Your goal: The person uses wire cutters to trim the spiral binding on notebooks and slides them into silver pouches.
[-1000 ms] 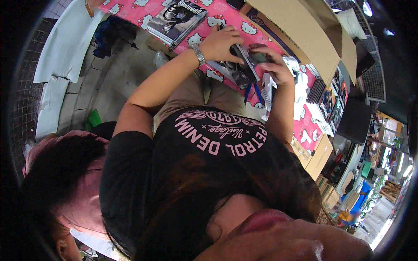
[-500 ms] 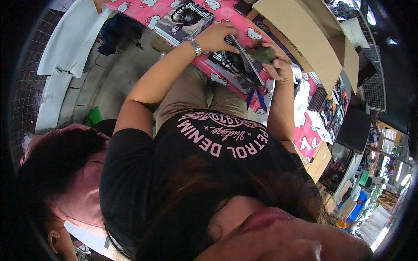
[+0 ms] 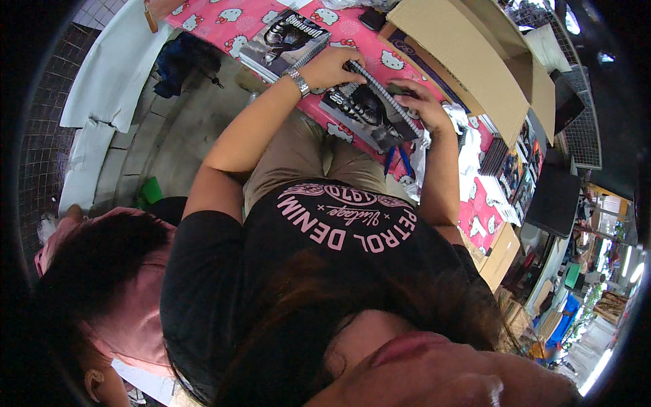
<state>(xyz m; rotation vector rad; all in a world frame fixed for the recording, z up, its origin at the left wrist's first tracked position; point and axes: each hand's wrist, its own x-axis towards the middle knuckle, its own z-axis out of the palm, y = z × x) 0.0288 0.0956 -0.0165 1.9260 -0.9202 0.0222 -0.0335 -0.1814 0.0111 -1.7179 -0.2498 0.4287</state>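
A spiral-bound notebook [image 3: 369,112] with a dark grey picture cover lies at the near edge of the pink table, its coil running along the far side. My left hand [image 3: 332,69], with a metal watch on its wrist, pinches the left end of the coil edge. My right hand [image 3: 427,108] is bent over the coil's middle, holding a dark green piece [image 3: 401,89] between thumb and fingers; its kind is unclear. Blue-handled pliers [image 3: 399,161] lie by the notebook's near right corner. To the left sits a stack of similar spiral notebooks [image 3: 288,42].
An open cardboard box [image 3: 468,51] stands at the far right of the patterned table [image 3: 210,22]. White crumpled material [image 3: 468,152] and more printed covers [image 3: 522,180] lie to the right. Another person in pink [image 3: 129,298] is close at my left.
My right hand has come down and left onto the coil with the dark green piece. The notebook's coil edge has turned slightly and shows more of its cover.
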